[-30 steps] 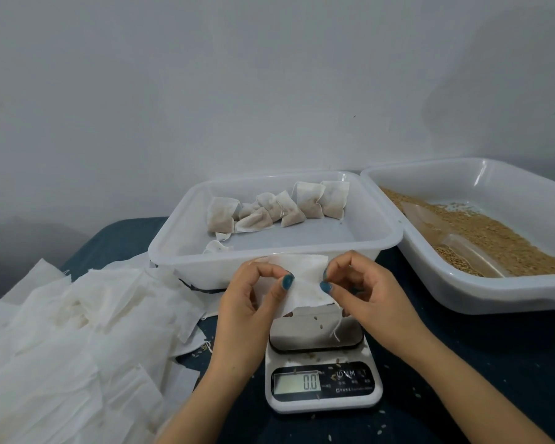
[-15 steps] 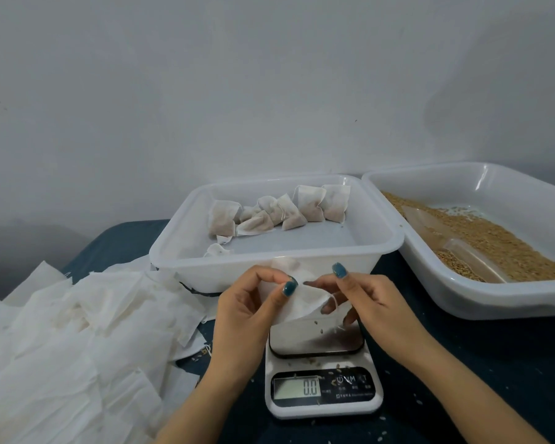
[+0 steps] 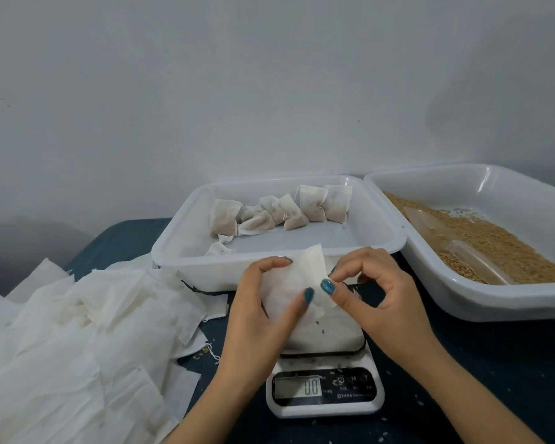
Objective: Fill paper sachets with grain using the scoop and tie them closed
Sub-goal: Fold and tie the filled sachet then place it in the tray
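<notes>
One white scale (image 3: 324,392) sits nearest on the dark blue table (image 3: 462,363), and its display reads zero. A few loose grains lie scattered on the scale and the cloth.

Just above the scale's platform, two hands hold one empty paper sachet (image 3: 298,283). The left hand (image 3: 260,309) pinches its left side between thumb and curled fingers. The right hand (image 3: 372,293) pinches its right edge between thumb and forefinger.

To the left lies one loose pile of empty sachets (image 3: 77,331), overlapping too much to count.

Behind the hands stand two white trays side by side. The middle tray (image 3: 186,219) holds filled sachets (image 3: 311,203) bunched along its far side, with one smaller one near its front wall. There are about seven, though overlap makes the exact count unclear.

The right tray (image 3: 481,302) holds a layer of brown grain (image 3: 507,245). One clear scoop (image 3: 430,222) lies on that grain, untouched and well apart from both hands.
</notes>
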